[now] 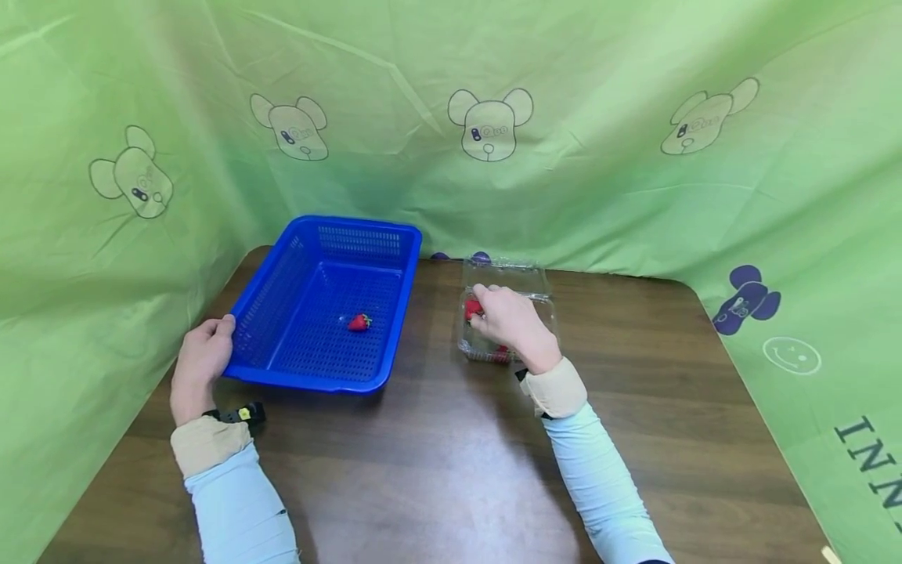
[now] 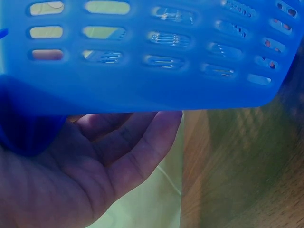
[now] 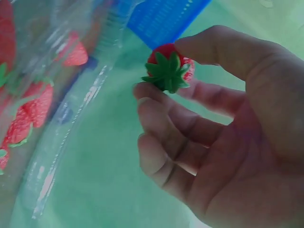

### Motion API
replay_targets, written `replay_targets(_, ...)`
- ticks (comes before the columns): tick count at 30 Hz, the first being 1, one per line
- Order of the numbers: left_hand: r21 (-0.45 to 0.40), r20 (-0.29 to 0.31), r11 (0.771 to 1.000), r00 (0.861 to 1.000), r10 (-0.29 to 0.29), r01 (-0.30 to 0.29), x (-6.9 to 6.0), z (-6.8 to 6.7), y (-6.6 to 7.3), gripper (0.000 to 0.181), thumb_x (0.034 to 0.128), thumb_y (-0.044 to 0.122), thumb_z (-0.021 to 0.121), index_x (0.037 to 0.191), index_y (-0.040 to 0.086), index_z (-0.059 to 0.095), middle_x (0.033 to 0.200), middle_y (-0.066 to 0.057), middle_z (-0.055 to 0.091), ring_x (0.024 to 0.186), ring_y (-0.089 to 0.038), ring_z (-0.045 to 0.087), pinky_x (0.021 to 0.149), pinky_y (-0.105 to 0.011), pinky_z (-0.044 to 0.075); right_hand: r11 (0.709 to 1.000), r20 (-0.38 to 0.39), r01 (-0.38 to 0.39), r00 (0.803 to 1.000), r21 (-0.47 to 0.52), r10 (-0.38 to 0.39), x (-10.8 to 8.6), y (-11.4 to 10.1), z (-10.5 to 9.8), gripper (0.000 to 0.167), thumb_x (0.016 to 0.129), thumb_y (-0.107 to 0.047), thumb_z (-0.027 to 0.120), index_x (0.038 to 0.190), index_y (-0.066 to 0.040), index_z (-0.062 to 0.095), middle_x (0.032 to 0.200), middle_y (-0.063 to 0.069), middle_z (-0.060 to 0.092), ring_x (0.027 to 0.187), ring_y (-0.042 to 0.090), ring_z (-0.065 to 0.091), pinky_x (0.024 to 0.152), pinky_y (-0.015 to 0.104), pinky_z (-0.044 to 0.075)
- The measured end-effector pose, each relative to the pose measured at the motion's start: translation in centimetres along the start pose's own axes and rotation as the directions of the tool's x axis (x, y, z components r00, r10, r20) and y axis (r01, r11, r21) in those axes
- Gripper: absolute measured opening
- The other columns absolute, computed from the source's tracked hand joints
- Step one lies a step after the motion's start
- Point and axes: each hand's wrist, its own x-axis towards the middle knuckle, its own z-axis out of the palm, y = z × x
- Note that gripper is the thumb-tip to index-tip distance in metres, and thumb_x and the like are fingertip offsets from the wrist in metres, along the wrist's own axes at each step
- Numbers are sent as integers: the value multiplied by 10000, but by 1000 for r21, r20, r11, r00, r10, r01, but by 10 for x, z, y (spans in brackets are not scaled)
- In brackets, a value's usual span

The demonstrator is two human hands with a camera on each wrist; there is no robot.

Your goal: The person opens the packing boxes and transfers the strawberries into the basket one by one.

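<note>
On the left of the head view, my left hand [image 1: 200, 356] grips the near left corner of a blue plastic basket [image 1: 303, 381]. The thumb is at the rim; the left wrist view shows several fingers [image 2: 142, 147] along the underside of the slotted wall. One red strawberry [image 1: 359, 322] with green leaves lies on the basket floor. My right hand [image 1: 514, 317] is over an open clear plastic box [image 1: 463, 337]. Between thumb and fingertips it pinches another strawberry [image 3: 167, 71], its leaves facing the wrist camera. More strawberries [image 3: 40, 102] sit inside the box, partly hidden.
The box's transparent lid [image 1: 507, 276] stands folded back on the far side. A brown wooden table [image 1: 395, 486] lies under everything. Green printed cloth [image 1: 599, 188] hangs behind it and along both sides, close to the basket's far edge and the lid.
</note>
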Motion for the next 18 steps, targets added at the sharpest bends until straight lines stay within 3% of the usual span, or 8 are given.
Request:
replay_targets(7, 4, -9, 1000, 1000, -13, 13, -3, -1, -4, 745, 980, 563, 188, 1381, -19, 423, 1310, -289, 461, 1118, -422, 442, 887, -539, 366, 995, -94, 101, 991, 19, -98, 5, -21, -10, 161, 819, -212, 636, 929, -123, 559, 755, 28, 567, 685, 226, 562, 495, 370, 440)
replay_targets(12, 5, -17, 1000, 1000, 9, -9, 0, 3, -1, 724, 979, 566, 203, 1346, 0, 467, 1272, -268, 489, 1094, -400, 455, 853, -493, 368, 986, -140, 167, 977, 25, -162, 16, -38, -22, 133, 836, -215, 639, 922, -138, 572, 780, 19, 585, 705, 210, 570, 526, 382, 474)
replay_targets(18, 8, -8, 1000, 1000, 12, -12, 1, 5, -1, 721, 983, 553, 194, 1342, -9, 467, 1269, -273, 487, 1095, -403, 455, 857, -489, 368, 966, -131, 254, 960, 40, -247, 35, -62, -29, 122, 870, -240, 621, 935, -147, 576, 805, 12, 590, 730, 188, 570, 554, 365, 491)
